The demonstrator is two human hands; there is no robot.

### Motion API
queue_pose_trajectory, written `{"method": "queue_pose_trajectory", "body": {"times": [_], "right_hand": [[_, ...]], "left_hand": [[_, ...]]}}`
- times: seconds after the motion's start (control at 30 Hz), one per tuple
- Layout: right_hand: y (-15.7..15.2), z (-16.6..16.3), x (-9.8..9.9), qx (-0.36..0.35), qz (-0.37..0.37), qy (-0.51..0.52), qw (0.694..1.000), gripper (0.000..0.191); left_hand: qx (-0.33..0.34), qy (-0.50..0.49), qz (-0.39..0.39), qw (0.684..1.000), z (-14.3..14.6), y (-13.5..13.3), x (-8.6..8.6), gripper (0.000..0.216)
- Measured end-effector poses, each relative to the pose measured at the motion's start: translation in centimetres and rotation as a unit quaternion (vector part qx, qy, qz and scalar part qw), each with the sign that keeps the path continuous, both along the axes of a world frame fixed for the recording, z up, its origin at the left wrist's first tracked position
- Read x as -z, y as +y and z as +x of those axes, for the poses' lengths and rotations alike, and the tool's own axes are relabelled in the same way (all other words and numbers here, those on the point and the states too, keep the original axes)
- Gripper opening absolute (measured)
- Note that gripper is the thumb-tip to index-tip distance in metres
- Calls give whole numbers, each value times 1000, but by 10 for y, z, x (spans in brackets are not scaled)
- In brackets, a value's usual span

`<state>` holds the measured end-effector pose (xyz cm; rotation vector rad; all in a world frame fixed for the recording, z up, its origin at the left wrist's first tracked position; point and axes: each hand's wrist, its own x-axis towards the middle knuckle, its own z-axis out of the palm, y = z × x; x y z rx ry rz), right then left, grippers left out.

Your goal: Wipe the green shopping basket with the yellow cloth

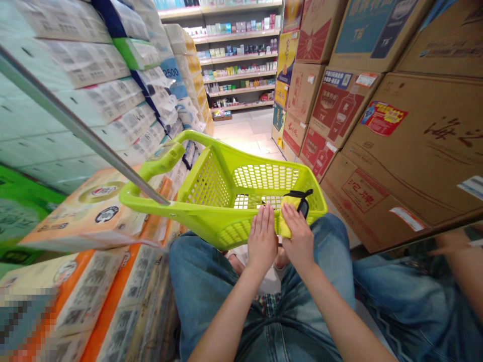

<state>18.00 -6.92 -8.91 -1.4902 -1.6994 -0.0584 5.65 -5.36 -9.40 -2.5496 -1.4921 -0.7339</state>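
A lime-green plastic shopping basket (206, 221) with perforated walls lies tilted in front of my knees, its grey metal pole (86, 136) slanting up to the left. My left hand (263, 241) rests flat on the basket's near rim, fingers straight and together, with nothing visible in it. Just beside it, my right hand (300, 235) presses a yellow cloth (286, 229) with black trim over the same rim near the basket's right end. Part of the cloth is hidden under the fingers. A dark grey patch of it shows past the fingertips.
Stacked packs of tissue paper (109, 201) crowd the left side. Cardboard cartons (411, 156) are piled up on the right. Shelves of small goods (241, 73) stand beyond the tiled floor (245, 133). Denim-clad legs (407, 301) at lower right look like a reflection.
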Motion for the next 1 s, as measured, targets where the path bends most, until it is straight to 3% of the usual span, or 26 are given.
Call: {"method": "queue_pose_trajectory", "body": {"times": [0.13, 0.27, 0.47, 0.57, 0.63, 0.73, 0.9, 1.0], "right_hand": [[-1, -8, -2, -52, -2, -19, 998, 77], [-10, 23, 6, -74, 13, -31, 997, 75], [-22, 87, 24, 22, 24, 42, 999, 65], [-20, 99, 28, 71, 37, 126, 989, 56], [-16, 93, 26, 101, 37, 153, 982, 56], [-9, 63, 17, 114, 21, 102, 988, 66], [0, 0, 2, 16, -1, 12, 1000, 77], [2, -17, -1, -25, -4, -3, 1000, 77]], "left_hand": [[-4, 4, 3, 1000, 0, 0, 2, 74], [-2, 16, -3, 1000, 0, -1, -2, 74], [-6, 27, -11, 1000, 0, -2, -6, 76], [-7, 22, -11, 1000, 0, -2, -6, 76], [-8, 21, -11, 1000, 0, -2, -7, 76], [-6, 18, -12, 1000, 0, -2, -6, 76], [-1, 17, -3, 1000, -2, 0, 0, 74], [-2, 11, 6, 1000, -3, 0, 3, 73]]}}
